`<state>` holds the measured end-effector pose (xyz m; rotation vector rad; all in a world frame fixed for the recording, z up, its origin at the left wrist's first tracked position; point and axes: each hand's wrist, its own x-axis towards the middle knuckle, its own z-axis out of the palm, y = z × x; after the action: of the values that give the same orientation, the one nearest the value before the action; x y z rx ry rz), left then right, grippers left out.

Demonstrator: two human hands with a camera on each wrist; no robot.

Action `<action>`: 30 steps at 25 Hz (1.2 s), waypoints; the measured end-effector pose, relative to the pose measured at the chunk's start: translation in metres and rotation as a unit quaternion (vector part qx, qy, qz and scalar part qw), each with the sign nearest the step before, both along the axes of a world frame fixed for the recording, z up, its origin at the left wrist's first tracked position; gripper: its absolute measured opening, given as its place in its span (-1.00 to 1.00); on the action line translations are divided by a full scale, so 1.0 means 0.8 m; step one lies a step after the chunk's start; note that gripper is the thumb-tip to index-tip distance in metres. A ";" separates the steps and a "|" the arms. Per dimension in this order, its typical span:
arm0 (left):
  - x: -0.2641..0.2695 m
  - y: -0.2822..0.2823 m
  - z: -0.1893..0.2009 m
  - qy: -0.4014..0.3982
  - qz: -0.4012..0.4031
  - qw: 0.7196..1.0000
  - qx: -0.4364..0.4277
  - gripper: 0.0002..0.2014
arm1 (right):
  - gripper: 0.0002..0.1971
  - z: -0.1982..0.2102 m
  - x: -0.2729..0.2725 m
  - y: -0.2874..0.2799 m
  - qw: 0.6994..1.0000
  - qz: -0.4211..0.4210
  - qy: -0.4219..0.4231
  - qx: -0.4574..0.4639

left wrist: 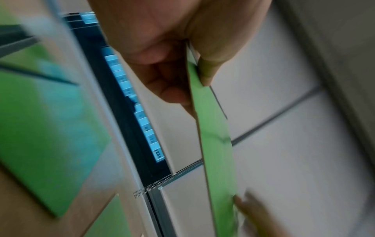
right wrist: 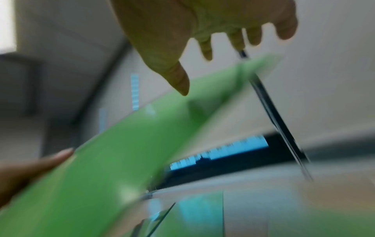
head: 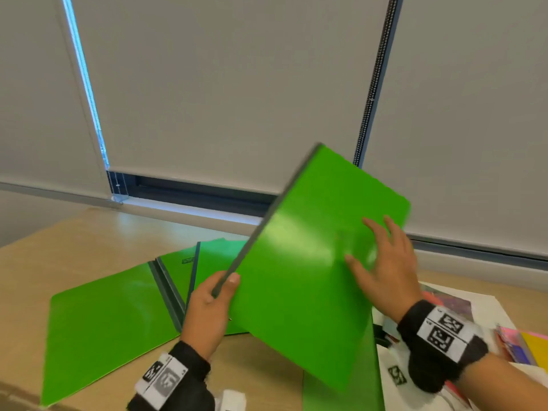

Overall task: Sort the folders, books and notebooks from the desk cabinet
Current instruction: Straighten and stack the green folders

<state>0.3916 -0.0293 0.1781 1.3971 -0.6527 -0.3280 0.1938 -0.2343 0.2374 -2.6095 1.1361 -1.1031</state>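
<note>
Pale roller blinds back a wooden desk point(head: 89, 241). At eight o'clock, green folders point(head: 112, 321) lie fanned flat, seemingly the sorted pile. The left hand point(head: 207, 312) pinches the raised green folder point(head: 311, 277) by its dark spine; the right hand point(head: 385, 268), fingers straight, steadies its cover. Colourful books point(head: 522, 348) wait at four o'clock.

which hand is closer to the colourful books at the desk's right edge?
Right. The right hand lies flat on the raised green folder just above the colourful books; the left hand has its grip on the folder's dark spine, farther left.
</note>
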 end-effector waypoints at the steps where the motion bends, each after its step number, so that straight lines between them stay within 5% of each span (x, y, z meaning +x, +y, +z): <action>1: 0.013 -0.001 -0.019 0.078 -0.001 0.997 -0.010 -0.79 | -0.23 -0.024 0.001 -0.004 0.987 -0.019 -0.038 0.153; 2: 0.026 -0.002 -0.037 0.138 -0.003 0.990 -0.017 -0.69 | -0.21 -0.047 0.005 -0.003 0.947 -0.005 -0.072 0.314; 4: 0.044 -0.003 -0.059 0.187 0.005 0.982 -0.033 -0.64 | -0.44 -0.075 0.021 0.015 0.819 0.071 -0.129 0.554; 5: 0.051 -0.003 -0.066 0.187 0.010 0.981 -0.038 -0.66 | -0.60 -0.080 0.033 0.025 0.777 0.105 -0.138 0.605; 6: 0.057 -0.001 -0.071 0.185 0.018 0.982 -0.035 -0.69 | -0.71 -0.083 0.047 0.031 0.768 0.127 -0.135 0.613; 12: 0.116 0.013 -0.121 0.079 0.025 0.970 0.228 -0.74 | -0.66 -0.113 0.144 0.012 0.830 0.098 -0.084 0.543; 17: 0.157 0.011 -0.152 -0.051 -0.010 0.882 0.468 -0.77 | -0.56 -0.200 0.199 -0.018 0.868 -0.003 0.048 0.495; 21: 0.167 -0.002 -0.167 -0.068 -0.009 0.868 0.493 -0.77 | -0.64 -0.224 0.222 -0.022 0.854 -0.022 0.145 0.499; 24: 0.173 -0.006 -0.178 -0.064 0.008 0.875 0.479 -0.49 | -0.68 -0.222 0.230 -0.022 0.867 -0.018 0.166 0.470; 30: 0.176 -0.006 -0.189 -0.093 0.062 0.844 0.524 -0.42 | -0.58 -0.223 0.231 -0.013 0.859 0.022 0.162 0.485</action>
<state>0.5326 -0.0339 0.0270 2.5407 -0.5372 -0.4824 0.3788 -0.2449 0.0589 -1.9700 1.2205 0.0246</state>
